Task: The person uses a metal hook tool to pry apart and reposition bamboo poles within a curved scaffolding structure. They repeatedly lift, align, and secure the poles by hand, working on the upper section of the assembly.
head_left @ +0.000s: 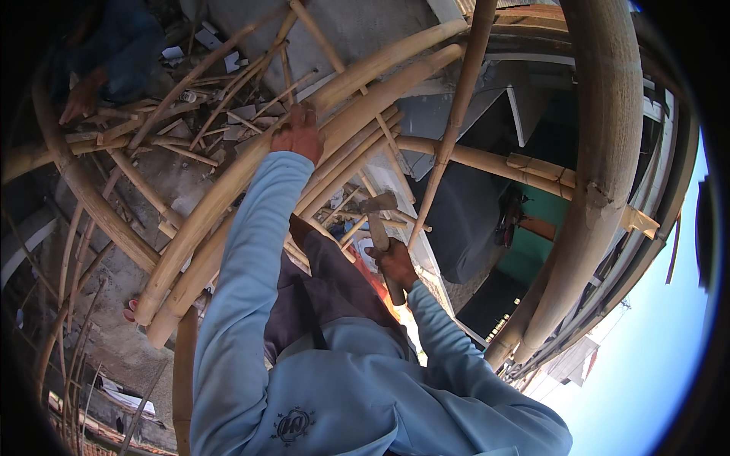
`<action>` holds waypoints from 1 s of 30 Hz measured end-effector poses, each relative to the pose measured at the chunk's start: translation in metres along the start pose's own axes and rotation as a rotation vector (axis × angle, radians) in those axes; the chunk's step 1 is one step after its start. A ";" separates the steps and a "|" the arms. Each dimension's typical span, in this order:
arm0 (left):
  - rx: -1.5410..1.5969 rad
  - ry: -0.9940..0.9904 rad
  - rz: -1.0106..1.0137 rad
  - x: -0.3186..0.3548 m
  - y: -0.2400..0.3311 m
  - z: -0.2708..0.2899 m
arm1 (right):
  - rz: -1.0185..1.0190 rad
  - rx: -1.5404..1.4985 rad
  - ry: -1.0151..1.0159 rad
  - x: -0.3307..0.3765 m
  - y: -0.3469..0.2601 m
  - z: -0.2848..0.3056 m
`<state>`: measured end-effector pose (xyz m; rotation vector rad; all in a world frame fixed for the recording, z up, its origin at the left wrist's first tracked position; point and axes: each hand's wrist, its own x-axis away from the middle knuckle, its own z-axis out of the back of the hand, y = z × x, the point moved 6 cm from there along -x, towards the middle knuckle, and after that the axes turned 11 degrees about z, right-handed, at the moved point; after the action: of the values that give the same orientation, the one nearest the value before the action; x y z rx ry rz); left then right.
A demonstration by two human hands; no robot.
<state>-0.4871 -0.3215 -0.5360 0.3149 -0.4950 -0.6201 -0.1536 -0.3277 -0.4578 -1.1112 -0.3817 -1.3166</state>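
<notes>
My left hand (299, 138) is on a thick bamboo pole (220, 186), its fingers curled over the top. A second thick bamboo pole (380, 97) runs alongside it, and thinner bamboo poles (346, 171) lie beside the pair. Lower and to the right, my right hand (397, 264) is wrapped around the handle of a hammer (378, 222). The hammer stands roughly upright, head above my fist, and touches none of the thick poles. My palm hides part of its handle.
A large upright bamboo post (604, 152) curves down on the right, with a thinner slanted pole (464, 99) nearer the middle. Below, bamboo offcuts (243, 121) and rubble litter the ground. Another person's hand (84, 95) shows at upper left, by crossing poles. Open sky shows at lower right.
</notes>
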 end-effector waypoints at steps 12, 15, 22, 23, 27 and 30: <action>-0.111 -0.246 -0.037 0.007 0.031 -0.057 | 0.463 0.201 0.210 -0.089 -0.108 0.064; -0.071 -0.238 -0.065 0.005 0.030 -0.057 | 0.453 0.294 0.199 -0.102 -0.134 0.069; -0.002 -0.362 -0.109 0.014 0.025 -0.055 | 0.549 0.618 0.201 -0.114 -0.186 0.057; -0.007 -0.325 -0.110 0.021 0.027 -0.066 | 0.567 0.699 0.204 -0.119 -0.196 0.058; 0.027 -0.269 -0.126 0.014 0.031 -0.075 | 0.626 0.832 0.229 -0.155 -0.222 0.066; 0.030 -0.198 -0.155 0.018 0.027 -0.075 | 0.600 0.754 0.266 -0.159 -0.216 0.076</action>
<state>-0.4217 -0.3020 -0.5808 0.3237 -0.6750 -0.7997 -0.3652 -0.1464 -0.4528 -0.3522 -0.2753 -0.6668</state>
